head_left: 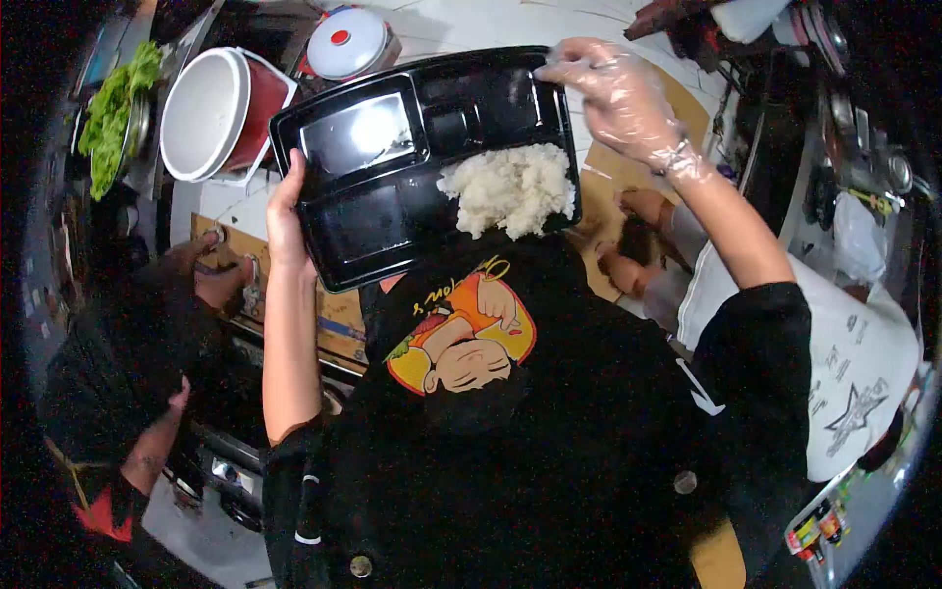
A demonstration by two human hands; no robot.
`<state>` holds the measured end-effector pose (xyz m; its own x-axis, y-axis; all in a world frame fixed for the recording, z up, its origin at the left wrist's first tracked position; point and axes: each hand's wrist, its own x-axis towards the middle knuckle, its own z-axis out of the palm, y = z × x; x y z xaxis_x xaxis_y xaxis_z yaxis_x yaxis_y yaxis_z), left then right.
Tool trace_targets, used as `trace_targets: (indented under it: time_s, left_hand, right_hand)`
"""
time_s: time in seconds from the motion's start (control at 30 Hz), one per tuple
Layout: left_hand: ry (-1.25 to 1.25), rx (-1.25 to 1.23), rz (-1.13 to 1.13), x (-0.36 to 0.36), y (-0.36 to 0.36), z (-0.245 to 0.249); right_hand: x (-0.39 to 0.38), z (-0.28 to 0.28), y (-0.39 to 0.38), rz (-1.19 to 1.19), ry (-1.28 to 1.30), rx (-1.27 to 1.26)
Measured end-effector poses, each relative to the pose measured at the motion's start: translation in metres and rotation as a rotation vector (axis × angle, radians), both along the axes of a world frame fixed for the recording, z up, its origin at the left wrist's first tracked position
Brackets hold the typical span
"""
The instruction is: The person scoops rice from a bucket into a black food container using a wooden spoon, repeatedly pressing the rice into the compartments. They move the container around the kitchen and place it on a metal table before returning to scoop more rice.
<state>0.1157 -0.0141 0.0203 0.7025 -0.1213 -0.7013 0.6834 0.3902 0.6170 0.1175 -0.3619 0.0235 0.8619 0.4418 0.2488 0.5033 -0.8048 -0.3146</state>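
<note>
A black compartment tray is held tilted in front of my chest. White rice fills its lower right compartment, and no food shows in the other compartments. My left hand grips the tray's left edge, with the thumb over the rim. At the upper right corner, my right hand, in a clear plastic glove, has its fingers pinched together at the rim.
A red container with a white rim, a white-lidded pot and leafy greens stand beyond the tray. Co-workers' hands are over boards at left and right. Bottles and packets lie at the far right.
</note>
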Motion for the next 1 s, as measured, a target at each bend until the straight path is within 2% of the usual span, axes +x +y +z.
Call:
trace_targets:
  time_s: [0.17, 0.23, 0.27, 0.37, 0.67, 0.77, 0.83, 0.9, 0.97, 1.0]
  left_hand:
    - [-0.094, -0.062, 0.044, -0.017, -0.004, 0.009]
    - [-0.042, 0.015, 0.078, -0.021, -0.005, 0.008]
    - [-0.065, 0.015, 0.078, -0.023, -0.005, 0.005]
    - [-0.077, 0.024, 0.098, -0.023, -0.005, -0.009]
    - [-0.003, 0.016, 0.076, -0.016, -0.022, -0.009]
    - [0.028, 0.03, 0.056, -0.011, -0.02, -0.013]
    - [0.029, 0.013, 0.005, -0.008, -0.019, -0.013]
    - [0.044, 0.025, -0.021, -0.002, -0.015, -0.02]
    - [0.055, 0.035, -0.049, -0.001, -0.011, -0.023]
    - [0.037, 0.017, -0.05, -0.002, -0.011, -0.024]
  right_hand:
    - [-0.02, -0.016, 0.013, -0.015, -0.021, 0.137]
    - [-0.033, -0.018, 0.022, -0.118, 0.266, 0.168]
    - [-0.035, -0.018, 0.03, -0.163, 0.258, 0.085]
    - [-0.029, -0.036, 0.033, -0.163, 0.294, 0.04]
    - [-0.024, -0.055, 0.04, -0.271, 0.385, 0.02]
    - [-0.016, -0.057, 0.039, -0.26, 0.465, 0.073]
    - [-0.005, -0.064, 0.031, -0.271, 0.658, 0.134]
    - [0.0, -0.071, 0.022, -0.248, 0.729, 0.141]
    - [0.001, -0.056, 0.019, -0.233, 0.732, 0.213]
    - [0.0, -0.041, 0.02, -0.286, 0.816, 0.308]
